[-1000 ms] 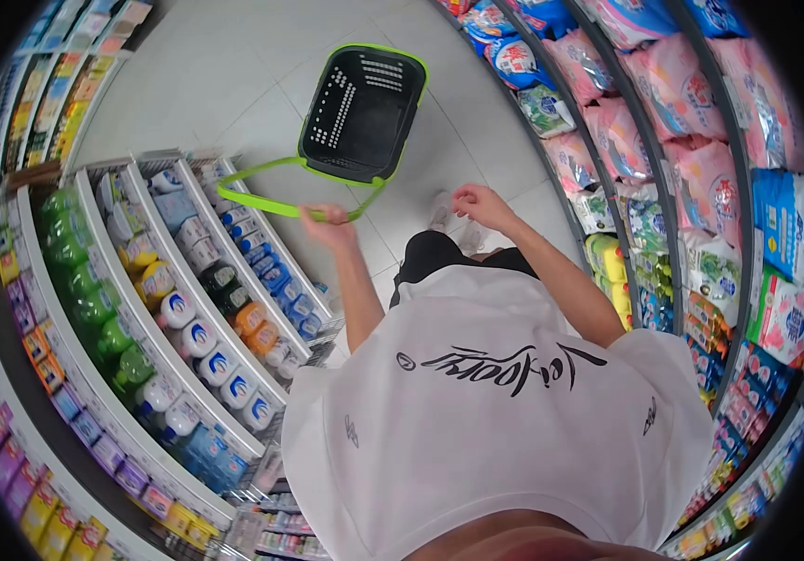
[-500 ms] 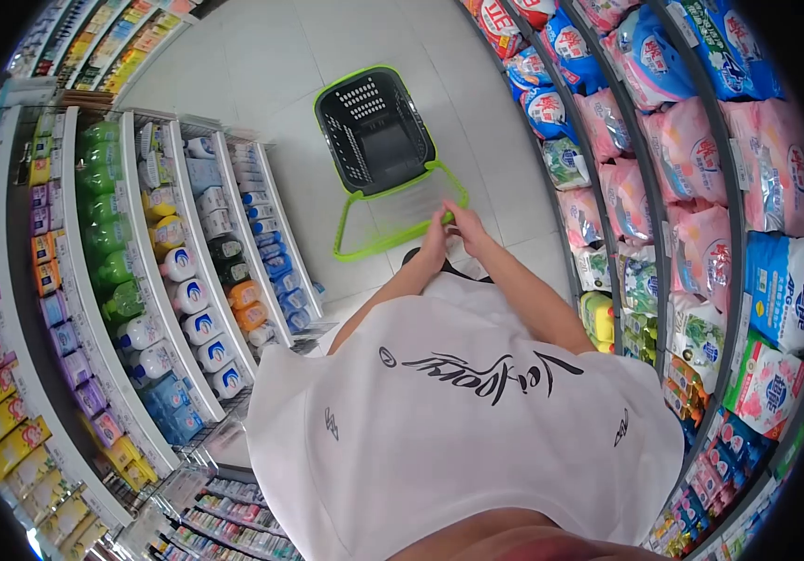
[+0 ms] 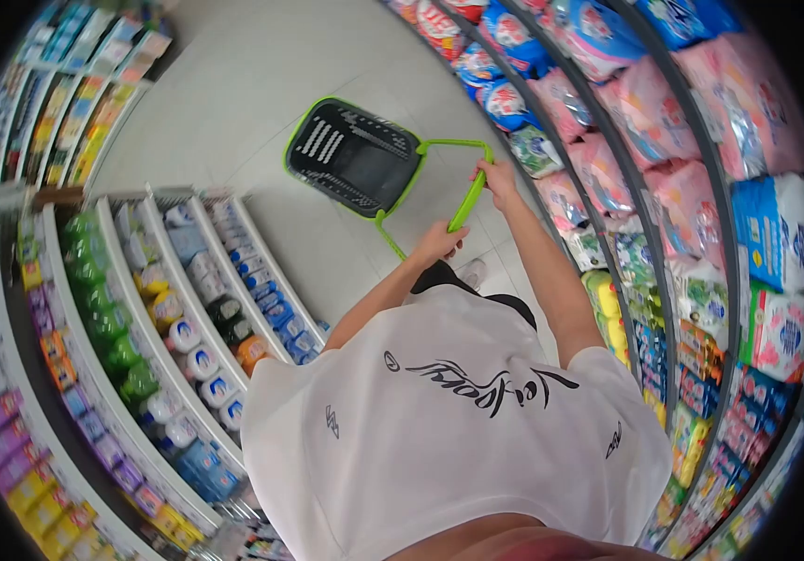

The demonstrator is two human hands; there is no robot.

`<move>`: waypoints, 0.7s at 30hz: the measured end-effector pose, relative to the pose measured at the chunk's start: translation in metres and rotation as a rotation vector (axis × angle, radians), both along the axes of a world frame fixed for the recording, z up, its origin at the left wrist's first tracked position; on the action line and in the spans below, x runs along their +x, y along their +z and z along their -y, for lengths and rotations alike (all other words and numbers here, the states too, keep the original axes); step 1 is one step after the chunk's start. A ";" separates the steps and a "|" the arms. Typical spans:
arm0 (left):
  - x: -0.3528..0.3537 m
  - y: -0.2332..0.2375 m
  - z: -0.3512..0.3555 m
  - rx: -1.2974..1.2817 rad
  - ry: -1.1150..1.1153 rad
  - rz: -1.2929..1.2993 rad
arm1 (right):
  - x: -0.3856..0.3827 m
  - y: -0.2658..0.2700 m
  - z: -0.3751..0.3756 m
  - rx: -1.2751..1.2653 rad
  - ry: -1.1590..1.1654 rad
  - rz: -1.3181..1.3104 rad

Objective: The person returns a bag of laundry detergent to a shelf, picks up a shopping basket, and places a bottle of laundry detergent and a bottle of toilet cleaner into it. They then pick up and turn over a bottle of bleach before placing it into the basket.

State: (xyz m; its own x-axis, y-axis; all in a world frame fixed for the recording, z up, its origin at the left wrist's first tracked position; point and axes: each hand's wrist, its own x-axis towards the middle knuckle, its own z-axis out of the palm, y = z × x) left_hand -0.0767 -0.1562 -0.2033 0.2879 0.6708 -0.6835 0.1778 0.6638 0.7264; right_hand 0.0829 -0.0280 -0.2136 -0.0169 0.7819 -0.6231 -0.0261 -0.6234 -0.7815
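Observation:
A black shopping basket [image 3: 364, 154] with a bright green rim is on the tiled floor ahead of me. Its long green handle [image 3: 469, 199] reaches back toward my body. Around the right part of the handle's grip bar, my right hand [image 3: 497, 180] is closed. My left hand [image 3: 441, 243] is closed on the same bar, nearer to me, its fingers partly hidden. Nothing shows inside the basket.
White shelves [image 3: 173, 323] with bottles and packs stand on my left. Along my right run dark shelves [image 3: 650, 201] packed with detergent bags [image 3: 650, 112]. Pale floor tiles [image 3: 233, 103] stretch ahead between them. A shoe [image 3: 471, 273] shows below my hands.
My hands were close together at the handle's right end; now they are spread along it. The basket and handle have turned and shifted left in view, and the shelves have shifted too.

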 end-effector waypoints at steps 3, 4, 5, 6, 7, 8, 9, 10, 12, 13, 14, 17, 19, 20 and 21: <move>0.042 -0.014 -0.015 -0.157 0.003 0.104 | 0.044 0.000 0.031 0.094 -0.121 -0.001; 0.053 -0.019 -0.016 -0.154 -0.062 0.109 | 0.059 -0.001 0.048 0.088 -0.154 0.007; 0.062 -0.026 -0.018 -0.210 -0.052 0.138 | 0.076 -0.003 0.063 0.090 -0.193 0.015; 0.072 -0.033 -0.017 -0.272 -0.044 0.165 | 0.097 -0.015 0.084 0.067 -0.131 0.086; 0.079 -0.040 -0.013 -0.307 -0.059 0.149 | 0.122 -0.032 0.114 0.032 -0.069 0.155; 0.083 -0.046 -0.011 -0.339 -0.073 0.129 | 0.147 -0.046 0.146 0.035 0.037 0.298; 0.086 -0.052 -0.009 -0.328 -0.132 0.131 | 0.169 -0.059 0.180 0.027 0.147 0.437; 0.087 -0.058 -0.007 -0.314 -0.188 0.130 | 0.189 -0.070 0.220 -0.040 0.100 0.488; 0.087 -0.068 -0.008 -0.408 -0.301 0.180 | 0.218 -0.090 0.303 -0.231 -0.050 0.487; 0.089 -0.064 -0.009 -0.425 -0.324 0.149 | 0.230 -0.100 0.347 -0.353 -0.157 0.433; 0.093 -0.061 -0.005 -0.445 -0.344 0.117 | 0.239 -0.108 0.392 -0.437 -0.253 0.398; 0.102 -0.078 0.009 -0.441 -0.398 0.080 | 0.250 -0.115 0.505 -0.662 -0.482 0.306; 0.107 -0.088 0.024 -0.427 -0.410 0.069 | 0.252 -0.115 0.564 -0.708 -0.644 0.173; 0.103 -0.091 0.038 -0.418 -0.407 0.070 | 0.253 -0.113 0.589 -0.709 -0.622 0.160; 0.105 -0.091 0.047 -0.419 -0.380 0.047 | 0.254 -0.104 0.610 -0.663 -0.730 0.142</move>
